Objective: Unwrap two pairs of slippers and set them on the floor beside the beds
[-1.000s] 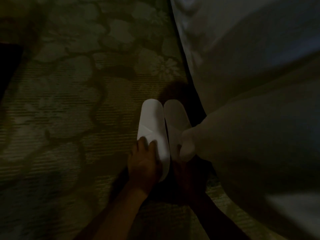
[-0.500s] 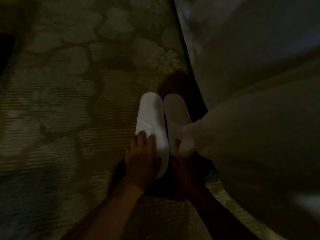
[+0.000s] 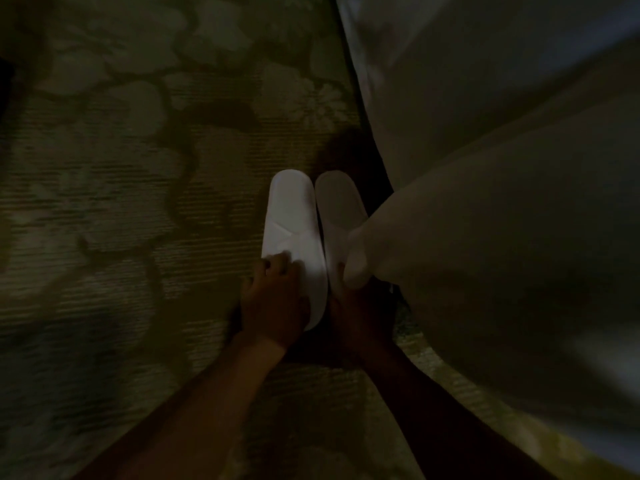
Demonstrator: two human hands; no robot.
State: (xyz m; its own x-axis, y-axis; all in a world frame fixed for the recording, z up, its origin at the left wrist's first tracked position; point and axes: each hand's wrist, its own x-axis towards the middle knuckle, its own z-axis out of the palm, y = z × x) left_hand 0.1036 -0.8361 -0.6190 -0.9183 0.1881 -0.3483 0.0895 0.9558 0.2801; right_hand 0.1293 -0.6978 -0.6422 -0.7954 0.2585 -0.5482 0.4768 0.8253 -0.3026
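Two white slippers lie side by side on the patterned carpet, toes pointing away from me. The left slipper (image 3: 291, 223) has its heel end under my left hand (image 3: 273, 299), whose fingers rest flat on it. Close beside it, the right slipper (image 3: 339, 209) has its near half hidden by a hanging corner of bedding and by my right hand (image 3: 360, 313). My right hand is in deep shadow at that slipper's heel; its grip cannot be made out.
The bed's pale bedding (image 3: 502, 202) fills the right side and overhangs the floor. A flower-patterned carpet (image 3: 138, 202) covers the rest. The room is very dim. A dark object (image 3: 5, 81) sits at the far left edge.
The view has shifted slightly. My left fingers have slid a little leftwards on the left slipper. The slippers stay together on the carpet.
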